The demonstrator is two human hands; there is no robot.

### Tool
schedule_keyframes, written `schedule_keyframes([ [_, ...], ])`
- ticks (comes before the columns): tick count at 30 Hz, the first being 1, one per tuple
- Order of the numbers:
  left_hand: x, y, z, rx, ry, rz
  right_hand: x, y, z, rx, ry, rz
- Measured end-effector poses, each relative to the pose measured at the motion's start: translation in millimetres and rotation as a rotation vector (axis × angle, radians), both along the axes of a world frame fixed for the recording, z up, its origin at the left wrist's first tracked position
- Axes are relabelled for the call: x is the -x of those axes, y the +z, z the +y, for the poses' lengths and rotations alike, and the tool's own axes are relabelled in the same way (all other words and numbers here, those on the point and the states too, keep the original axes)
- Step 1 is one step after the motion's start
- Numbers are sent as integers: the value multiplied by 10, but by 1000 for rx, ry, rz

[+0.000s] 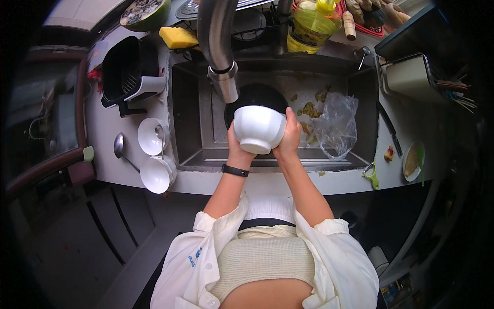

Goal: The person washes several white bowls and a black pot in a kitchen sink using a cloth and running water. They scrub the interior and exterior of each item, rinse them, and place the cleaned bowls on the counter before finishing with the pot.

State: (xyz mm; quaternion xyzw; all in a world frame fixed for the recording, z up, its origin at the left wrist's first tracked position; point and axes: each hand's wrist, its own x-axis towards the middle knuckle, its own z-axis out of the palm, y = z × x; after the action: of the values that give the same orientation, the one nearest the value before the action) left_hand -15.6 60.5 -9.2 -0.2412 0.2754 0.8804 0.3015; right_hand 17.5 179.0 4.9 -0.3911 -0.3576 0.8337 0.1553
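A white bowl [259, 127] is tilted over the stainless steel sink [276, 164], its foot turned towards me. My left hand [237, 145] holds its left side and my right hand [290, 133] its right side. Behind and partly beneath the bowl, a round black pan or basin [259, 94] sits in the sink. The metal faucet [224, 77] ends just above and left of the bowl. Food scraps [308, 110] and a crumpled clear plastic bag [335, 123] lie in the sink to the right.
Left of the sink are white bowls [155, 175], a ladle [119, 146] and an air fryer basket [119, 69]. A yellow sponge [177, 38] and a yellow soap bottle [312, 29] stand behind. To the right lie a black-handled knife [388, 123], a green peeler [372, 177] and a small plate [410, 170].
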Motion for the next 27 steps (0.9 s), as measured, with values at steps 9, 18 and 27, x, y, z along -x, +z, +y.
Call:
schedule_keyframes([
  [9,35,598,-68,73,-269,-102,-51,145,67,-1604,238,414],
  [18,284,460,-409,568,-551,479,-321,148,121,-1861,939,701],
  [27,-7,15,-87,597,-164,292,-253,-98,-336,-1383,899,131],
])
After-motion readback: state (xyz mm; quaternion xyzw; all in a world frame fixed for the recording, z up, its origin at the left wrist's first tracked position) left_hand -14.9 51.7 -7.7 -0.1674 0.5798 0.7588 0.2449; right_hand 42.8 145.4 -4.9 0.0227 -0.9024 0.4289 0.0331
